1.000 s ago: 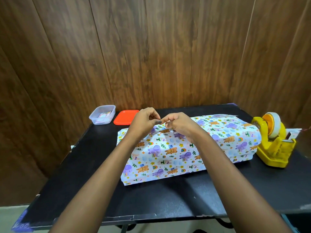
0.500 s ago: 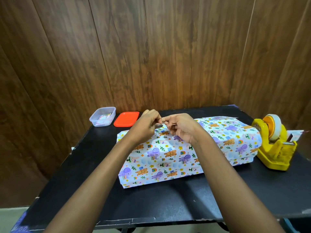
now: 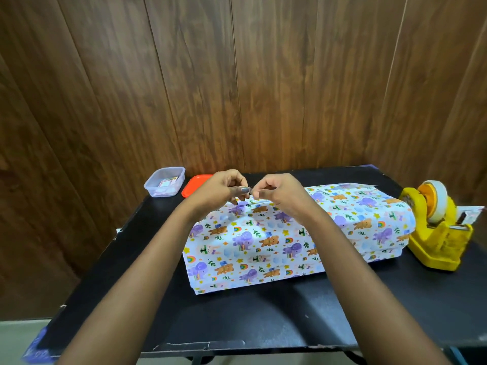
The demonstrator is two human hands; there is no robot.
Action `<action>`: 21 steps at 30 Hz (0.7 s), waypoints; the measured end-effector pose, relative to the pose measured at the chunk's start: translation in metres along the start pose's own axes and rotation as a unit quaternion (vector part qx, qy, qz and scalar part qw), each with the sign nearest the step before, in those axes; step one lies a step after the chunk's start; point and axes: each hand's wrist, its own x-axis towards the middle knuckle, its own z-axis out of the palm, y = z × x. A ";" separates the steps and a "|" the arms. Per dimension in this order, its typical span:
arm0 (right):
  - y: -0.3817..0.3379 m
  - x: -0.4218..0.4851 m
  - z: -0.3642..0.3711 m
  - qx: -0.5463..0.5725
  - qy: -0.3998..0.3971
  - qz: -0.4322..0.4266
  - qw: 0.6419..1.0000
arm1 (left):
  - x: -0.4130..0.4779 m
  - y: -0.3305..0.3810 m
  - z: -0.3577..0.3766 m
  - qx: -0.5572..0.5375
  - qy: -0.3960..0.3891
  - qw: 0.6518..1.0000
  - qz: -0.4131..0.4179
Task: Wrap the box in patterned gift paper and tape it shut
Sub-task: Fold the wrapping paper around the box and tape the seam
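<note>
The box (image 3: 266, 248) lies across the black table (image 3: 263, 317), covered in white gift paper printed with bears and purple elephants. Above its far top edge my left hand (image 3: 221, 189) and my right hand (image 3: 279, 192) meet fingertip to fingertip. Both pinch something small between them, likely a short piece of clear tape, too thin to make out. Their fingers are curled. A yellow tape dispenser (image 3: 437, 233) with a roll of tape stands just right of the box.
A clear plastic tub (image 3: 164, 181) with small items sits at the table's far left, its orange lid (image 3: 193, 187) beside it. Wood panel walls close in behind and on both sides. A small card lies behind the dispenser.
Both hands have stayed together over the box's far edge, shifting only slightly. The view has tilted a little.
</note>
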 end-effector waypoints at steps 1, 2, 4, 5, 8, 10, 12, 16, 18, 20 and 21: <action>0.000 0.001 0.000 -0.003 0.009 0.008 1.000 | 0.001 -0.001 0.000 -0.008 0.009 1.000 -0.006; -0.001 0.001 0.000 0.003 0.014 0.024 1.000 | 0.001 -0.001 0.001 -0.022 0.031 0.999 -0.012; -0.003 0.003 -0.002 0.037 0.025 0.084 0.995 | 0.003 -0.002 0.002 -0.031 0.134 0.990 -0.027; -0.005 0.006 -0.004 0.047 0.028 0.125 0.991 | 0.002 -0.003 0.001 0.002 0.188 0.982 -0.032; -0.009 0.017 0.000 -0.018 -0.001 0.213 0.977 | -0.003 -0.012 0.001 0.220 0.111 0.968 -0.053; -0.009 0.026 0.010 -0.052 -0.013 0.230 0.972 | -0.008 -0.020 0.008 0.311 -0.026 0.948 -0.064; -0.008 0.034 0.019 -0.062 0.002 0.239 0.969 | -0.012 -0.026 0.015 0.346 -0.068 0.934 -0.053; -0.010 0.046 0.033 -0.103 -0.003 0.256 0.961 | -0.015 -0.035 0.016 0.424 -0.061 0.902 -0.052; -0.012 0.050 0.038 -0.123 -0.004 0.264 0.957 | -0.018 -0.035 0.018 0.464 -0.052 0.883 -0.056; -0.010 0.053 0.041 -0.133 0.009 0.268 0.954 | -0.020 -0.034 0.020 0.482 -0.040 0.874 -0.054; -0.010 0.052 0.041 -0.138 0.013 0.272 0.952 | -0.021 -0.033 0.022 0.485 -0.036 0.872 -0.051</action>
